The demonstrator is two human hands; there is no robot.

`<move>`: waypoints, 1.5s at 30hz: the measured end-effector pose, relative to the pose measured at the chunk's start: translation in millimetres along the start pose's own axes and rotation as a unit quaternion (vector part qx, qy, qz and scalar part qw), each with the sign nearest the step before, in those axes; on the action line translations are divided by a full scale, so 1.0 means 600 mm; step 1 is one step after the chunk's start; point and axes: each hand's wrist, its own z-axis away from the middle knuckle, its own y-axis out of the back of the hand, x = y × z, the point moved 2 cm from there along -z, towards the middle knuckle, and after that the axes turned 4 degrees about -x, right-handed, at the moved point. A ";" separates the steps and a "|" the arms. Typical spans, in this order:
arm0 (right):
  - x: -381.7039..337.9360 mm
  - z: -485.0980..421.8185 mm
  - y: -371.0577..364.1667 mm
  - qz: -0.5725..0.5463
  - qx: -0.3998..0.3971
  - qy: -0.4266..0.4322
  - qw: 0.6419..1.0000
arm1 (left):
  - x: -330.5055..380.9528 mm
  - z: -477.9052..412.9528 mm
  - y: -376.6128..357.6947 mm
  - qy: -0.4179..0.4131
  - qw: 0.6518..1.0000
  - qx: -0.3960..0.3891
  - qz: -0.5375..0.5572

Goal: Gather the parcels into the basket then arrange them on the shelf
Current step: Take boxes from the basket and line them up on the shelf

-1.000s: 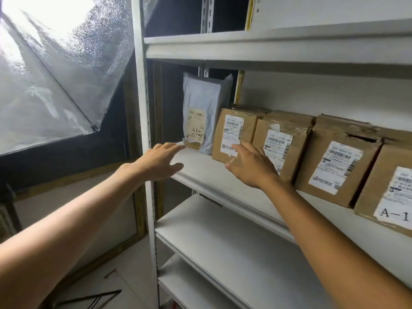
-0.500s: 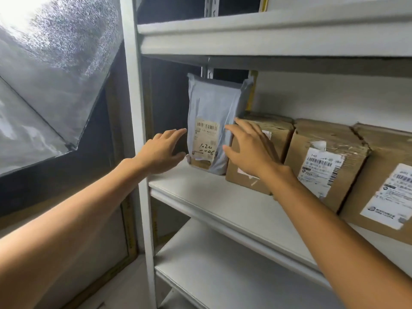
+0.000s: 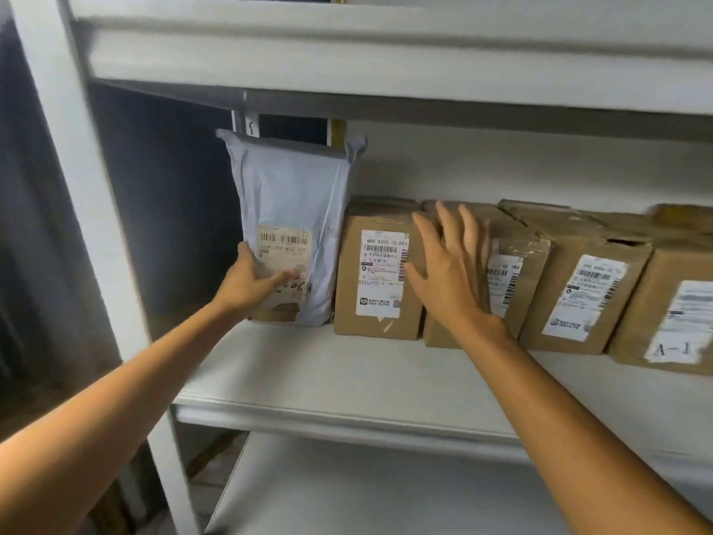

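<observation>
Setting: a white metal shelf unit [image 3: 308, 372] against a pale wall, with another board above and one below.
Far left: the unit's upright post [image 3: 77, 187], with dark space behind it.
Grey mailer [image 3: 297, 195]: stands upright at the left end of the middle board, its right side touching the first box; it has a barcode label low on its front.
Left hand [image 3: 247, 281]: grips the mailer's lower left edge, with the fingers curled round the side and the thumb laid across the label.
First box [image 3: 382, 276]: brown cardboard with a white label, standing just right of the mailer.
Right hand [image 3: 451, 276]: fingers straight and spread, the palm flat against the fronts of the first and second boxes, holding nothing.
Second box [image 3: 517, 241]: partly hidden by that hand and touching the first box.
Third box [image 3: 586, 299]: next in the row, its top flap torn.
Fourth box [image 3: 671, 322]: at the right edge, blurred, marked "A-1".
</observation>
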 end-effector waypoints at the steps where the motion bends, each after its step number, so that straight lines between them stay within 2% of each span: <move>1: 0.006 0.005 -0.002 0.012 -0.002 -0.028 1.000 | -0.001 -0.004 -0.003 -0.003 1.000 0.008 0.008; 6: 0.031 0.022 -0.022 0.038 -0.025 -0.103 0.994 | -0.004 -0.013 -0.003 -0.016 1.000 0.013 -0.018; 18: 0.070 0.021 -0.046 0.018 0.041 -0.049 0.998 | -0.002 -0.023 -0.034 -0.035 0.997 0.040 -0.058; 23: 0.078 0.039 -0.031 -0.006 0.025 -0.054 0.998 | -0.010 -0.012 -0.033 -0.022 1.000 0.015 -0.008; 26: 0.096 0.069 -0.023 -0.009 0.053 -0.099 0.994 | -0.011 -0.014 -0.026 -0.014 0.999 0.018 0.023; 29: 0.105 0.090 -0.024 -0.012 0.040 -0.133 0.990 | -0.008 -0.020 -0.025 -0.018 0.999 0.021 0.038; 38: 0.115 0.102 -0.043 -0.045 0.042 -0.138 0.989 | -0.015 -0.022 -0.036 -0.028 0.998 0.032 0.038; 45: 0.104 0.102 -0.018 -0.054 -0.004 -0.152 0.987 | -0.016 -0.005 -0.029 0.004 0.996 -0.009 0.086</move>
